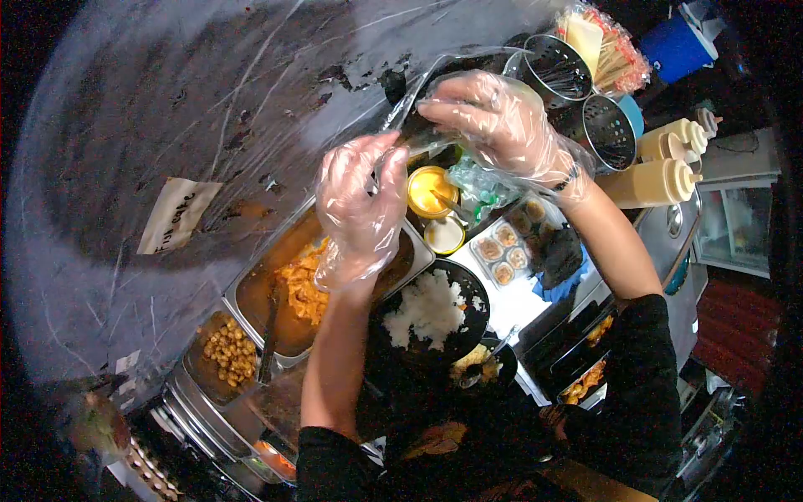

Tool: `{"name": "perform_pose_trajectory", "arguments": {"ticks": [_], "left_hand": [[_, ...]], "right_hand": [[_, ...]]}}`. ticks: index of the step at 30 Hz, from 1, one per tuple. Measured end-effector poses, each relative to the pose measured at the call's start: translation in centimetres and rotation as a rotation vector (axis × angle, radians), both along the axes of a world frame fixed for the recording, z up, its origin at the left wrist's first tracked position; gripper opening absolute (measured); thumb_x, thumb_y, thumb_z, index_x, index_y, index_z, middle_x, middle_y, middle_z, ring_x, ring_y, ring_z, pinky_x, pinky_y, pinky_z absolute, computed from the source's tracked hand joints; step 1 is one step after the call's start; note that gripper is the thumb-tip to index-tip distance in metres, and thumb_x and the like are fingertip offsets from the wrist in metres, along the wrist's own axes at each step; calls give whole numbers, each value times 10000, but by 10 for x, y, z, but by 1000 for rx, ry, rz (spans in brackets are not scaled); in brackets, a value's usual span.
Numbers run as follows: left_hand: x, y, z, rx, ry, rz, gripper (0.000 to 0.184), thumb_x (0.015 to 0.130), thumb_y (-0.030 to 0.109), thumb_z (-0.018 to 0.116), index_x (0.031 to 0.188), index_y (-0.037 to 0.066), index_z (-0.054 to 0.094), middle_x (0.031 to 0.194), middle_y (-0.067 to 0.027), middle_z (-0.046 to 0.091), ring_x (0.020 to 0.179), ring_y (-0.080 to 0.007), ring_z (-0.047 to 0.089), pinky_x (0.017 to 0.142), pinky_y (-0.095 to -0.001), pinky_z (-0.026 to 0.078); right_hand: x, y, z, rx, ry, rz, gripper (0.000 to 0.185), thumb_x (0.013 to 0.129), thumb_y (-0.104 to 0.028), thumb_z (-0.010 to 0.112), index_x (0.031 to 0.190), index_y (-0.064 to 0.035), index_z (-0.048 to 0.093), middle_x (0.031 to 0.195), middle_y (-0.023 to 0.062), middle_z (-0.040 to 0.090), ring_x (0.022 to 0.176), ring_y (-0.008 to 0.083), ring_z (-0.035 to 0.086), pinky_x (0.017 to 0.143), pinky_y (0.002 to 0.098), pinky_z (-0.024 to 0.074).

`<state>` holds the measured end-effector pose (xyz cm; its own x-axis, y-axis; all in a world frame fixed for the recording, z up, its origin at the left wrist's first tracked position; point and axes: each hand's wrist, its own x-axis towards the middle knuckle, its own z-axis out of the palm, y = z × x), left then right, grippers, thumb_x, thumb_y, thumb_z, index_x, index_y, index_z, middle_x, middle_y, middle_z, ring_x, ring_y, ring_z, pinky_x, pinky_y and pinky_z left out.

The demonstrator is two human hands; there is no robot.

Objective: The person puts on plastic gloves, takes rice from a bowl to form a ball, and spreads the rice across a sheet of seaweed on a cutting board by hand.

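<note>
My left hand point(361, 205), in a clear plastic glove, is raised over the metal tray point(238, 293) with its fingertips pinched together. My right hand point(502, 125), gloved the same way, is higher and to the right, fingers bent inward. A thin, clear plastic bag point(417, 94) stretches between both hands, gripped at its edges; its far part is hard to make out against the dark background. Below my hands sit an open tub of orange-yellow sauce point(430, 189) with a spoon in it and a small white-filled cup point(444, 235). Orange shredded food point(301, 283) lies in the tray.
A black bowl of white rice point(425, 309) stands near my body. Small round brown pieces point(230, 351) fill a container at left. Perforated metal holders point(609, 132), squeeze bottles point(652, 184) and packed sticks point(619, 54) stand at right. A "Fish cake" label point(178, 215) is on the left.
</note>
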<state>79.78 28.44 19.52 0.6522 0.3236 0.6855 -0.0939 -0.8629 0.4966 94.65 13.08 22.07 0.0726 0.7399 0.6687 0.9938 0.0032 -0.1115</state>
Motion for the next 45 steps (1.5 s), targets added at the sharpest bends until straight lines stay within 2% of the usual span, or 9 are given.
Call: {"name": "perform_pose_trajectory", "arguments": {"ticks": [6,9,17,22,24,27,28,36,45], "left_hand": [[-3,4,3,-212,31,-84,90,791,37,677,876,48,704,851,-97,686,794,-265,646,736,-358,505],[-5,5,2,-330,97,-75,100,829,77,681,903,14,707,885,-109,689,815,-187,647,774,-308,501],[-3,-1,-2,-376,69,-1,163,739,22,762,895,29,716,864,-74,699,788,-162,647,756,-284,504],[-8,1,-5,-443,38,-78,105,790,35,717,895,27,714,865,-95,694,771,-169,637,720,-290,495],[-18,2,6,-665,112,-172,107,841,75,663,906,6,714,851,-99,691,776,-153,625,717,-277,479],[-17,11,5,-715,173,-200,137,847,92,650,933,9,719,877,-94,695,813,-133,617,758,-266,470],[-18,16,8,-654,233,-209,161,847,92,641,958,9,722,888,-94,697,822,-132,615,784,-273,469],[-15,30,16,-558,308,-315,164,837,96,650,965,23,721,902,-103,706,866,-165,646,809,-300,481],[-11,24,13,-283,199,-235,138,805,36,681,940,19,703,866,-107,705,795,-174,662,730,-290,503]], "right_hand": [[-2,6,0,-15,136,22,261,720,-65,675,976,-104,639,987,96,629,902,299,623,730,392,522],[-1,2,-6,-16,25,49,283,702,-85,679,981,-116,646,1009,91,635,897,292,626,712,389,522],[-5,0,-20,27,-30,79,453,673,-96,672,1125,-108,636,1118,109,623,926,289,630,736,389,530],[-8,4,-15,34,21,78,463,670,-71,675,1130,-106,642,1072,110,630,921,293,638,739,378,536],[-9,7,-10,43,201,93,345,695,-47,679,1038,-85,669,981,100,639,892,289,646,748,364,539],[-6,13,-7,48,327,118,191,746,-36,673,934,-71,677,918,84,643,867,274,651,752,358,540],[-6,14,-5,31,322,91,115,776,-41,677,887,-66,666,908,70,644,863,261,652,748,355,538],[-9,13,-8,65,332,89,147,748,-23,694,881,-78,664,908,73,638,848,264,653,709,341,542],[-12,14,-14,30,263,79,297,694,21,662,954,-123,670,1011,76,635,881,296,650,728,364,544]]}}
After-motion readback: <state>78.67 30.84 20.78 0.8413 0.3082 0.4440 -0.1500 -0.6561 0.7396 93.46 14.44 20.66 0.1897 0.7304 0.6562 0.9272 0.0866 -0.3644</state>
